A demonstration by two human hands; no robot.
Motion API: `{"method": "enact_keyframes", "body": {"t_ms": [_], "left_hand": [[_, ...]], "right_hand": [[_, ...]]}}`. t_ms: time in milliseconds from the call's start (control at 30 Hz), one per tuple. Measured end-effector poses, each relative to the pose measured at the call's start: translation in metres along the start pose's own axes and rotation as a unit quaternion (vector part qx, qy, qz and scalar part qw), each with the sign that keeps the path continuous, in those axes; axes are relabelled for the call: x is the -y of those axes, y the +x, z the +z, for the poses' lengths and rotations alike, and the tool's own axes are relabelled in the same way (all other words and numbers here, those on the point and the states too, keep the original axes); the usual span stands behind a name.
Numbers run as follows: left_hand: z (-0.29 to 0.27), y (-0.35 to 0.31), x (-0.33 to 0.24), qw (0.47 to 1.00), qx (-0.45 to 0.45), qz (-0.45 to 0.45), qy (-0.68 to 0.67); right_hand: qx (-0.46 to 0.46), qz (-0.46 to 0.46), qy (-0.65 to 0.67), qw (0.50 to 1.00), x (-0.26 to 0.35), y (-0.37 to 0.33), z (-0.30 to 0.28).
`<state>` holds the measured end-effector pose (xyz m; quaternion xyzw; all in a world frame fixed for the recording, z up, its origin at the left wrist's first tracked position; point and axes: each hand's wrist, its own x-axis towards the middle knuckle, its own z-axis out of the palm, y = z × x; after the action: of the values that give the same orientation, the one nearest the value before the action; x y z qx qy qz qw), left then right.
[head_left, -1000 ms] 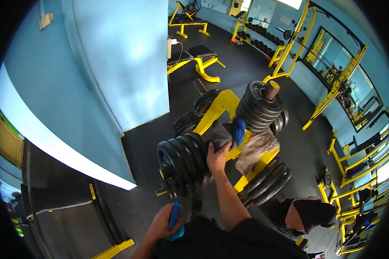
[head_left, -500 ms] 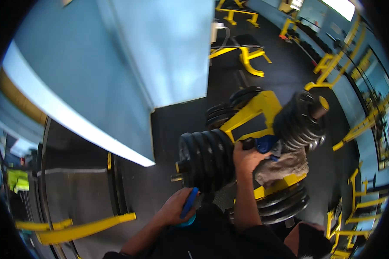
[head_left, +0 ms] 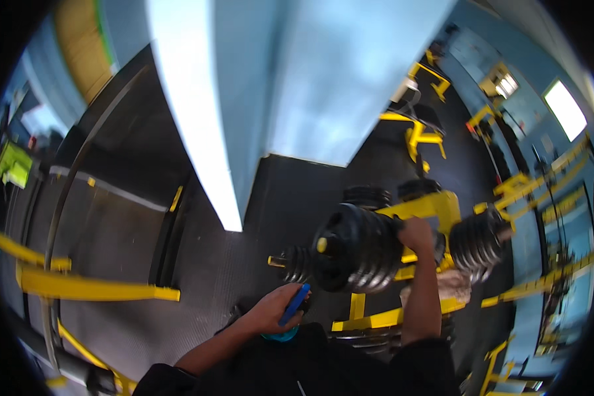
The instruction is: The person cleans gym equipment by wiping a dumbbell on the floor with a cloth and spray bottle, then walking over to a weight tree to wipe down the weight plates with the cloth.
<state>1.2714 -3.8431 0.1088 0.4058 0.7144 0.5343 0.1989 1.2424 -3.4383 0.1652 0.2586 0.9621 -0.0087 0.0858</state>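
Observation:
My left hand is closed around a bright blue strip-like piece, with a round teal part just below it; I cannot make out the whole object. Out to the right, my right hand is curled beside a thick stack of black weight plates. A dark end pokes out at its fingers, but what it grips is mostly hidden. The plates sit on a yellow plate rack. A brownish cloth lies on the rack near my right forearm.
More black plates load the rack's right side. A smaller plate stack on a bar stands left of the big one. A pale blue wall corner juts in ahead. Yellow frame bars cross the left; benches stand farther back.
My view has turned, shifting the rack and plates rightward in the picture. The dark blue item by my right hand no longer shows. My left hand still holds the blue and teal object.

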Motion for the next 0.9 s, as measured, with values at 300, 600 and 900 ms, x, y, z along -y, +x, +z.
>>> {"method": "enact_keyframes", "body": {"t_ms": [300,600,900], "left_hand": [[-0.055,-0.088,0.055,0.985,-0.020,-0.162,0.055],[0.011,-0.046,0.184,0.972,0.091,-0.215,-0.019],[0.114,0.010,0.323,0.947,0.125,-0.292,-0.045]], "right_hand": [[0.230,-0.107,0.764,0.594,0.096,-0.175,0.087],[0.030,0.363,0.571,0.736,0.172,-0.172,0.316],[-0.010,0.282,0.556,0.782,0.163,-0.123,0.446]]}}
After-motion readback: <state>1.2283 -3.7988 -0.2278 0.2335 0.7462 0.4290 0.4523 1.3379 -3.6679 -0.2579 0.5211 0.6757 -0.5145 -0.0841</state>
